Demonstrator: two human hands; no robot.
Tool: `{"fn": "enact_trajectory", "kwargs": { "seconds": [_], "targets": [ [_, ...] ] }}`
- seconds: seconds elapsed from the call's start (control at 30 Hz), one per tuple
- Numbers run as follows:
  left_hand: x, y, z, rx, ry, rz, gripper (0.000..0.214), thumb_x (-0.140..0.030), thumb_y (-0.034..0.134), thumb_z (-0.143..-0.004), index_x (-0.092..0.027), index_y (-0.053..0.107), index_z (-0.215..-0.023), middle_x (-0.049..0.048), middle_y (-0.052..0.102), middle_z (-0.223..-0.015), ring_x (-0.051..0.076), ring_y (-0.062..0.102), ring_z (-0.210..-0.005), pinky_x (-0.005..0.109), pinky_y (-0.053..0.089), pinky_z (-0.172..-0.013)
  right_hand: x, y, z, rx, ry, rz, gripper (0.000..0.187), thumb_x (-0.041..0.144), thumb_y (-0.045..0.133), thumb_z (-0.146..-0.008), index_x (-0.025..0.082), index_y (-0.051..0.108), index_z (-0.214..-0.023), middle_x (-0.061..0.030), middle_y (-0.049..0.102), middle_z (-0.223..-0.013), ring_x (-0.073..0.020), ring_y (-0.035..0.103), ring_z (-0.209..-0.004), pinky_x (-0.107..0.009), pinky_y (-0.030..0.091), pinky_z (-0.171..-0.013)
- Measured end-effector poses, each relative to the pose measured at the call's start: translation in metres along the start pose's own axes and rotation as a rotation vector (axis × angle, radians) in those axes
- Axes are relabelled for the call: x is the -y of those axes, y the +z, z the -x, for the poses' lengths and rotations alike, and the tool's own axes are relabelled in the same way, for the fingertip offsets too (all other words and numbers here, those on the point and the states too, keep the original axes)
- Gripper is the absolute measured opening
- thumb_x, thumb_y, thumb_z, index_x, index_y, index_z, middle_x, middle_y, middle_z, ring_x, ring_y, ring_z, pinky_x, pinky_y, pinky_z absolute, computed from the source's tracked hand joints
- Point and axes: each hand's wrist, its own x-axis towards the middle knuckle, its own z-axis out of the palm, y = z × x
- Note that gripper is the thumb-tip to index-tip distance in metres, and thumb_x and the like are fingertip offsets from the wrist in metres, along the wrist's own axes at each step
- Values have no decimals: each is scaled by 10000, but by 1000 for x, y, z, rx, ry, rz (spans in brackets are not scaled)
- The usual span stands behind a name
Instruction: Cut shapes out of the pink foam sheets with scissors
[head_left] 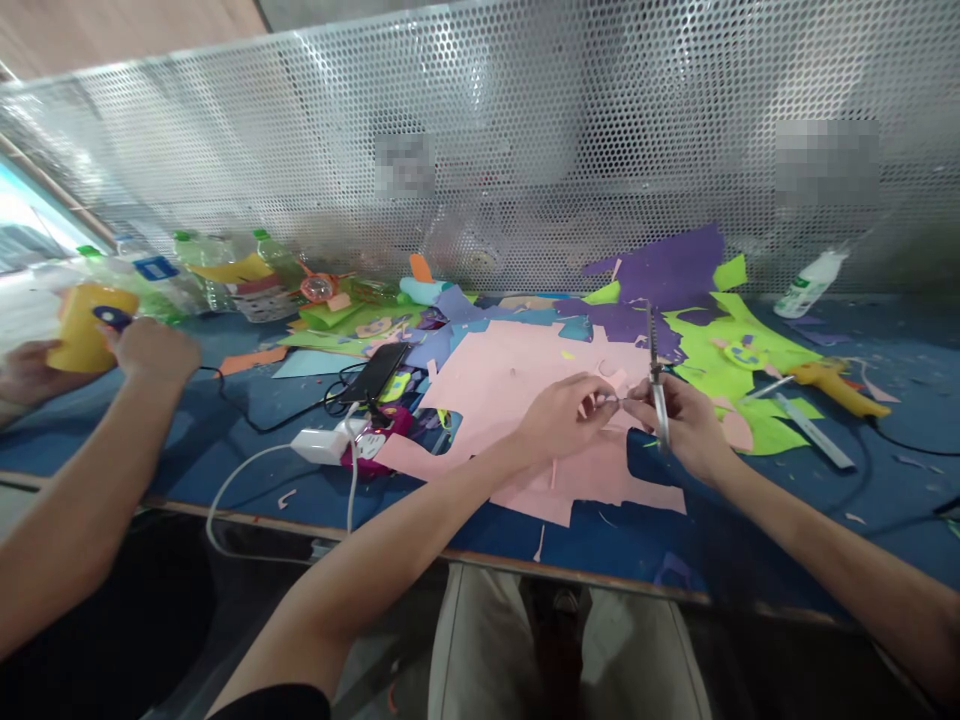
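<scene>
My left hand [570, 415] is over a large cut-out sheet of pink foam [487, 390], its thumb and fingertips pinched together. Whatever lies in that pinch is too small to make out. Close beside it, my right hand [679, 420] has its fingers curled, with a pair of scissors [655, 375] hanging in them, blades pointing away from me. The fingertips of both hands nearly meet. Small pink scraps lie around them, and a round-edged pink piece [735, 428] rests near my right wrist.
Lime green foam [780, 335], purple foam [675, 265], a yellow glue gun [840, 388], a box cutter [814, 430] and a white bottle [811, 284] lie right and behind. At left are a phone [380, 372], a power strip with cables and another person's hands holding a yellow cup-shaped object [86, 325].
</scene>
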Motion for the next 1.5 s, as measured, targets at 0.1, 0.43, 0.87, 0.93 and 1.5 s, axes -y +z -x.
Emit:
{"fn": "enact_trajectory", "kwargs": {
  "seconds": [0.1, 0.43, 0.87, 0.93, 1.5],
  "targets": [
    [0, 1, 1, 36, -57, 164, 260, -407, 560, -988, -176, 640, -1073, 57, 729, -957, 149, 684, -811, 278, 558, -738, 2, 2, 0, 20, -17, -63, 410, 534, 844, -673, 234, 581, -769, 6, 640, -744, -85, 473, -453, -243, 384, -421],
    [-5, 3, 3, -66, -178, 430, 364, -498, 644, -929, -134, 667, -931, 35, 693, -780, 95, 640, -584, 208, 548, -573, -3, -10, -2, 234, -42, -44, 311, 514, 717, -814, 225, 604, -800, 10, 572, -700, -154, 560, -573, -293, 485, -554],
    [-3, 2, 7, -268, -107, 409, 295, -435, 638, -934, -144, 683, -917, 18, 672, -721, 80, 592, -551, 184, 465, -513, 5, -8, 8, 438, -129, 303, 259, 453, 646, -859, 212, 569, -803, 45, 464, -656, -126, 402, -573, -257, 313, -520],
    [-4, 3, 7, -239, -109, 421, 329, -467, 641, -933, -142, 681, -896, 23, 680, -725, 78, 583, -542, 189, 463, -513, 5, -8, 9, 437, -129, 295, 299, 499, 628, -862, 211, 571, -804, 43, 455, -651, -128, 389, -574, -260, 307, -520],
    [-15, 2, 11, -229, -93, 414, 441, -541, 548, -991, -143, 650, -830, 35, 674, -726, 67, 529, -535, 200, 410, -531, 10, -9, 11, 506, -124, 217, 468, 682, 570, -854, 216, 542, -822, 38, 457, -683, -136, 387, -606, -268, 342, -550]
  ]
}}
